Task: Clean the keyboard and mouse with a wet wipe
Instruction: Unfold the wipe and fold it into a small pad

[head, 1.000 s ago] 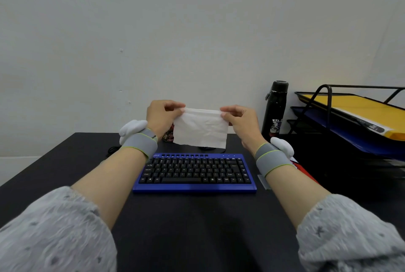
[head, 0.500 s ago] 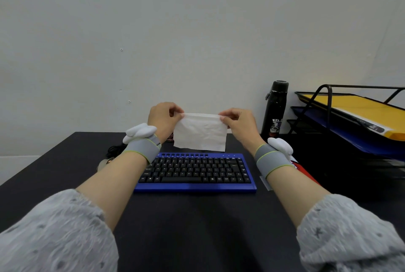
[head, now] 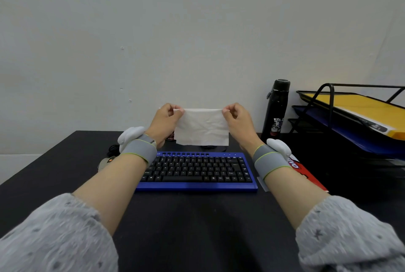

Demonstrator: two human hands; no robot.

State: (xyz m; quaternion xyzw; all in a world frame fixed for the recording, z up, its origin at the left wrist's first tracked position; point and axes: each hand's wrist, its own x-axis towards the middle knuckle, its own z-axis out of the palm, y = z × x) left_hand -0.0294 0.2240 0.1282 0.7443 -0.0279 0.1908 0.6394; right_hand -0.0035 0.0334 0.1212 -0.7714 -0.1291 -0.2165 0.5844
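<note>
Wet wipe (head: 201, 128) stretched in the air above the far edge of the keyboard (head: 197, 171), not touching it. Left grip (head: 165, 121) and right grip (head: 237, 122) each pinch a top corner, fingers curled. Mouse (head: 105, 162) on bench (head: 197, 228) left of keyboard, mostly hidden by left forearm. Red pack (head: 304, 171) half covered by right wrist.

A black bottle (head: 276, 107) with a black cap stands upright just right of the right hand (head: 238, 122), close to the white wall (head: 197, 30). Farther right of that hand sits a black wire paper tray (head: 361, 85) with stacked tiers. Its top tier holds a yellow folder (head: 350, 105), and the tier below holds a blue folder (head: 361, 138). A red and white packet (head: 306, 173) lies flat below the right wrist, partly hidden by it. Behind the left hand (head: 165, 121) a small dark red item (head: 171, 137) peeks out, too hidden to identify. Everything rests on a dark table (head: 197, 228).
</note>
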